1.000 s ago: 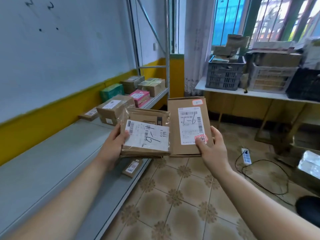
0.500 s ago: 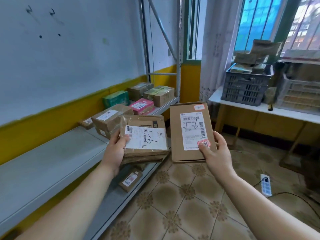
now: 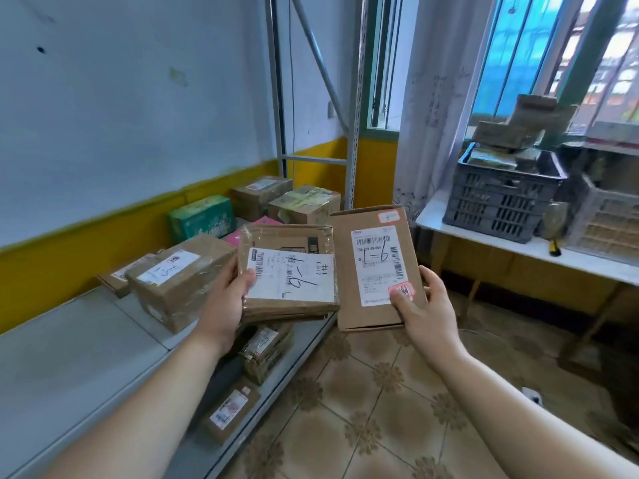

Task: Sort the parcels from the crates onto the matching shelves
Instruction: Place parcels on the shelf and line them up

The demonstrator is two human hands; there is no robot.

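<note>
My left hand (image 3: pixel 224 305): pinches flat tape-wrapped brown cardboard parcel (image 3: pixel 288 274) by its left edge.
My right hand (image 3: pixel 425 309): pinches slim brown cardboard box (image 3: pixel 375 267) at lower corner, just beside.
Handling: likely light, stiff; tape slick, so grip edges.

The flat parcel (image 3: pixel 288 276) in the left hand (image 3: pixel 224 305) lies just left of the cardboard box (image 3: pixel 375 267) in the right hand (image 3: pixel 427 316), both above the shelf (image 3: pixel 69 357) edge; further parcels (image 3: pixel 179 274) stand behind on the shelf, a crate (image 3: pixel 501 198) on the table (image 3: pixel 594 266) at right
</note>
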